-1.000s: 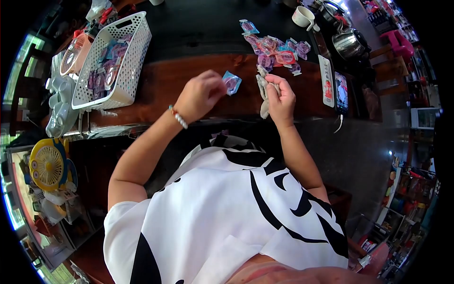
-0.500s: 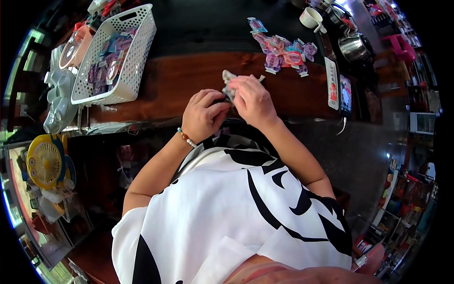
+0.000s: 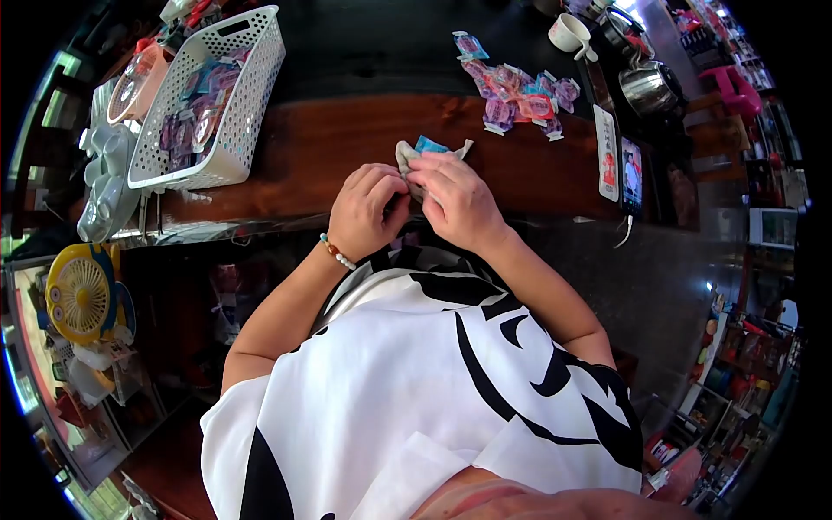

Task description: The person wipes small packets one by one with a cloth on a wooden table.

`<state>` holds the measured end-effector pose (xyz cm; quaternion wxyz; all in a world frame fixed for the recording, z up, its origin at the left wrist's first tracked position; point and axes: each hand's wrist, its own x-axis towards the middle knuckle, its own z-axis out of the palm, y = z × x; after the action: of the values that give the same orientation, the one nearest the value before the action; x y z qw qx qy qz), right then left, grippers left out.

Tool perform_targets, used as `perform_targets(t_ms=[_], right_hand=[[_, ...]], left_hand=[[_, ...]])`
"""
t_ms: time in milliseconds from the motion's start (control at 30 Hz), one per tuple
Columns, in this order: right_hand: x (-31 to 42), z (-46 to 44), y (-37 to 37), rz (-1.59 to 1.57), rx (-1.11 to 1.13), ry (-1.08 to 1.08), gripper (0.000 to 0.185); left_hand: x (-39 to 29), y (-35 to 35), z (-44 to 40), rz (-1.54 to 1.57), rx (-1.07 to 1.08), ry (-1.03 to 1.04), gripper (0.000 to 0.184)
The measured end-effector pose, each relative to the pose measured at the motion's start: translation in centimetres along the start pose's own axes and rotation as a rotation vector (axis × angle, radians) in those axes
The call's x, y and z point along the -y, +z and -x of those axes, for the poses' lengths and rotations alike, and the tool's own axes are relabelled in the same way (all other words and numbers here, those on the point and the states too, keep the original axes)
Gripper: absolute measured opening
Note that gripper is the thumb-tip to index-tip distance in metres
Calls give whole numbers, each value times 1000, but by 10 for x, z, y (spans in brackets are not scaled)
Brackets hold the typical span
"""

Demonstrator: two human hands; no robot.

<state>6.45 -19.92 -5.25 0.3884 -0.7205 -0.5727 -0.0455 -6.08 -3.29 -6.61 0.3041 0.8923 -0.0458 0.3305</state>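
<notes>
Near the table's front edge my right hand (image 3: 458, 198) is closed on a greyish cloth (image 3: 404, 154), whose ends stick out on both sides of the fingers. A small blue packet (image 3: 430, 145) shows just beyond those fingertips, partly covered by them. My left hand (image 3: 368, 208), with a beaded bracelet at the wrist, touches the cloth's left side. Its fingers are curled, and what they hold, if anything, is hidden. Farther back lies a pile of pink, purple and blue packets (image 3: 520, 94).
A white perforated basket (image 3: 247, 113) with similar packets stands at the left, beside a pink basket (image 3: 139, 87) and clear plastic trays (image 3: 108, 182). At the right are a lit phone (image 3: 632, 173), a white mug (image 3: 569, 33) and a metal kettle (image 3: 650, 89).
My right hand has moved left with the cloth, to the blue packet. My left hand has shifted slightly right and towards me, so both hands are now close together.
</notes>
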Motion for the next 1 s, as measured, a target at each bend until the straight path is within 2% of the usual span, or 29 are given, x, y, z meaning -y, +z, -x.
perform_targets(t_ms=[167,267,367,500,700,833,900,1000], right_hand=[[-12,-9,3,76,-27,44,28],[-16,-3,0,194,-64,159,37],[-8,8,-5,219,-58,186,39],[6,18,-4,118,-38,90,42],[19,15,-6,38,50,18,30],[8,18,-16,36,16,73,25],[-2,19,-24,97,-52,76,23],[-18,28,-41,140,-70,167,22]], left_hand=[[-1,-3,-1,-7,15,-10,24],[-1,-4,1,10,16,-51,25],[-4,-6,-1,45,-10,-108,24],[-3,-3,-2,89,-50,-194,23],[5,4,-11,78,-79,-249,30],[10,11,-34,-40,-27,-322,35],[11,13,-47,-131,112,-429,33],[18,16,-64,-156,218,-441,29]])
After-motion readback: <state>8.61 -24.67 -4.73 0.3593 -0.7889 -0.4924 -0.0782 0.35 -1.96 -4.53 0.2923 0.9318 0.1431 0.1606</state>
